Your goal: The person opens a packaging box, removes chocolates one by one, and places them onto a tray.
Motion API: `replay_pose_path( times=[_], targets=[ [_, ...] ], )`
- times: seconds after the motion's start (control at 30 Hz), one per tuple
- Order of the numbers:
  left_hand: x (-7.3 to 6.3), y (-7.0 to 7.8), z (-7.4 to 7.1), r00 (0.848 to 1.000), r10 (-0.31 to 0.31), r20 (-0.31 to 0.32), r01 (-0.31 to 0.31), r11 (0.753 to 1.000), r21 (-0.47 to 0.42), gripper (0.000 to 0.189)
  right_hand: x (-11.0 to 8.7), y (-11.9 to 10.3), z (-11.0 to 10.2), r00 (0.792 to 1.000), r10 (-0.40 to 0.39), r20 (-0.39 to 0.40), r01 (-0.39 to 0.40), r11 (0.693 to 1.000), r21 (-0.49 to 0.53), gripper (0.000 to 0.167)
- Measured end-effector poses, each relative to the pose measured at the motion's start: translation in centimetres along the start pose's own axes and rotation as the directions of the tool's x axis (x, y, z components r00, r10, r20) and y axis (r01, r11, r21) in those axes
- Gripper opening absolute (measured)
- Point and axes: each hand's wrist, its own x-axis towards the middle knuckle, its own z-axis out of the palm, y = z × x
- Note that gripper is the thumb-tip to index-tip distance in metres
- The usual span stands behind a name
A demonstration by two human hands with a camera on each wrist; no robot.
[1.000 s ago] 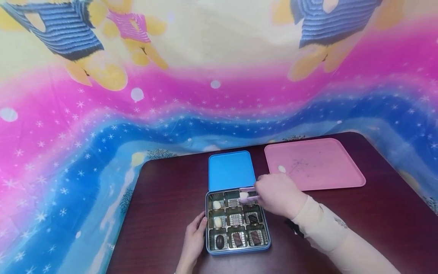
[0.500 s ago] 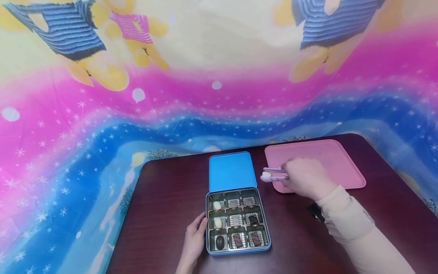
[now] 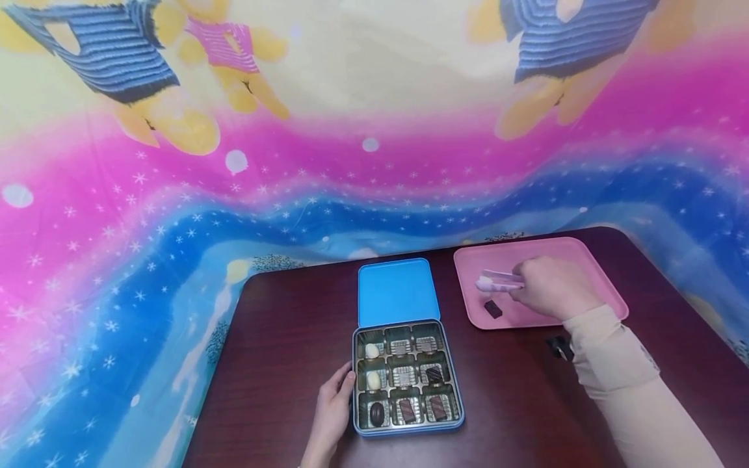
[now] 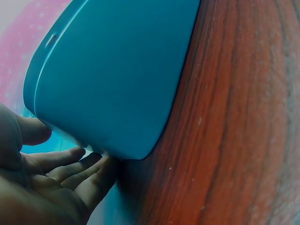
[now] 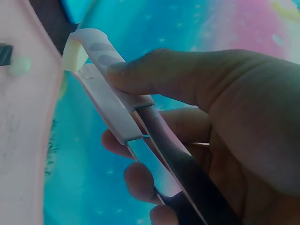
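Note:
A blue tin [image 3: 408, 430] with a divided metallic insert lies with its blue lid [image 3: 396, 292] folded back. White chocolates [image 3: 372, 379] occupy the upper and middle left compartments. Dark chocolates [image 3: 407, 410] fill the bottom row, and a ridged dark one [image 3: 433, 375] lies at middle right. My left hand [image 3: 332, 409] touches the tin's left side with extended fingers. Above the pink tray [image 3: 591, 286], my right hand [image 3: 550, 286] grips pale lilac-tipped tongs [image 5: 110, 93]. Between the tong tips is a pale white chocolate [image 5: 75, 55]. A dark rectangular chocolate [image 3: 493, 309] lies on the tray.
A small black object [image 3: 560, 348], perhaps part of the wrist camera, shows beside the right sleeve. The dark reddish wooden table [image 3: 281, 325] extends left of the tin. Behind its far edge hangs a colourful patterned cloth [image 3: 328, 162].
My right hand has moved right from the tin's upper right compartment to above the tray, carrying the tongs and white chocolate. The dark chocolate on the tray is now uncovered. My left hand stays put.

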Motion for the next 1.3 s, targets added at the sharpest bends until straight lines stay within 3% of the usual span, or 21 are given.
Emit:
replay_pose_path(
  times=[0.63, 0.93, 1.3],
  targets=[
    [0.0, -0.1, 0.0, 1.0, -0.011, -0.007, 0.011, 1.0, 0.014, 0.051, 0.5, 3.8, 3.2, 0.994, 0.106, 0.005, -0.106, 0.994, 0.022, 0.032],
    [0.0, 0.1, 0.0, 1.0, -0.014, -0.011, 0.015, 1.0, 0.027, 0.051, 0.5, 4.7, 4.1, 0.989, 0.139, 0.047, -0.14, 0.99, 0.007, 0.021],
    [0.0, 0.0, 0.0, 1.0, -0.011, -0.007, 0.011, 1.0, 0.017, 0.05, 0.3, 5.4, 5.2, 0.986, 0.154, 0.062, -0.155, 0.988, 0.002, 0.023]
  ],
)
